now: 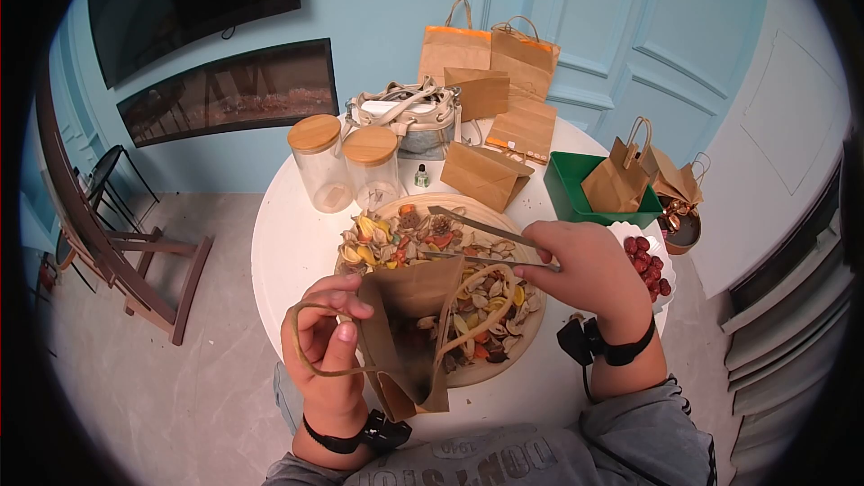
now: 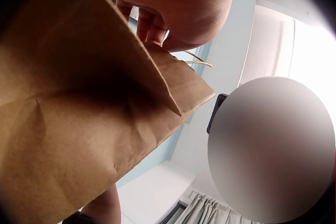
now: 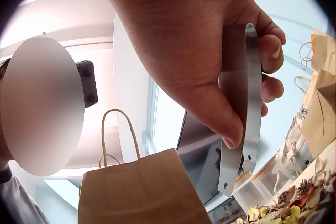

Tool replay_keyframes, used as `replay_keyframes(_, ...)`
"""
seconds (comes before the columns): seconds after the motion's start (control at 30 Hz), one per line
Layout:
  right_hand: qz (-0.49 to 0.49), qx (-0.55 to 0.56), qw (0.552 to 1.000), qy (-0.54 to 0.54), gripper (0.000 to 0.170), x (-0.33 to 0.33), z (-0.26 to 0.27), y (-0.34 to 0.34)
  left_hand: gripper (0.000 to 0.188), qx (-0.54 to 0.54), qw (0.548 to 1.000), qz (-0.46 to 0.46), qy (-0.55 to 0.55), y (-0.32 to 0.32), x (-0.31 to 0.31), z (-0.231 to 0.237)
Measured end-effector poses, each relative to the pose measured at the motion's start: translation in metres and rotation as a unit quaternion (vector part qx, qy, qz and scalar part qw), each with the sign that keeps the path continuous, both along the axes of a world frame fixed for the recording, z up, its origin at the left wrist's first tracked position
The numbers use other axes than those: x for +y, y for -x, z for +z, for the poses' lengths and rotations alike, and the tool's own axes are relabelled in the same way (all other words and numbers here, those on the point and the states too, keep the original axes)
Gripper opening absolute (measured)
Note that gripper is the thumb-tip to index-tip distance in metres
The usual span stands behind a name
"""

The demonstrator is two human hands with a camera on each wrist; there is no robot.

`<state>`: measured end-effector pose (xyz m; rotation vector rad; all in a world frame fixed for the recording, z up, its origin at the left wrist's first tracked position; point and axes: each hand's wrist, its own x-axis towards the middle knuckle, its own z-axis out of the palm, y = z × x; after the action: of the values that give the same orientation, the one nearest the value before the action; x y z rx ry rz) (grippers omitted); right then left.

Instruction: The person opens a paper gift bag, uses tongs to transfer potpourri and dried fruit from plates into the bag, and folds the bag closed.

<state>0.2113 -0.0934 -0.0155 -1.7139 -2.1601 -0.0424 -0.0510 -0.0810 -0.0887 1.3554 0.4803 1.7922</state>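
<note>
My left hand (image 1: 333, 342) holds the rim of a brown paper bag (image 1: 405, 306) near its looped handle, fingers curled at the edge. The bag's mouth faces up, and its inside is dark in the head view. Metal tongs (image 1: 486, 232) are gripped in my right hand (image 1: 585, 270), their two arms apart over a round tray (image 1: 533, 328) of dried petals and pods (image 1: 486, 315). In the right wrist view, thumb and fingers of my hand (image 3: 184, 40) pinch the tongs (image 3: 253, 92); the paper bag (image 3: 142, 192) stands below. Nothing visible sits between the tong tips.
Two lidded glass jars (image 1: 317, 166), a small bottle (image 1: 421, 176) and a handbag (image 1: 423, 130) stand behind the tray. Several paper bags (image 1: 486, 171) are at the back. A green bin (image 1: 562, 182) and a plate of red dates (image 1: 644, 270) lie to the right.
</note>
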Motion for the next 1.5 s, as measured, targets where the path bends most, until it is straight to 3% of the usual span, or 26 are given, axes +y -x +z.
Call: replay_keyframes(1.5,0.030,-0.031,0.998,0.055,0.028,0.005,-0.011,0.008,0.021,0.009,1.000,0.009,-0.002,0.001,0.001,-0.001)
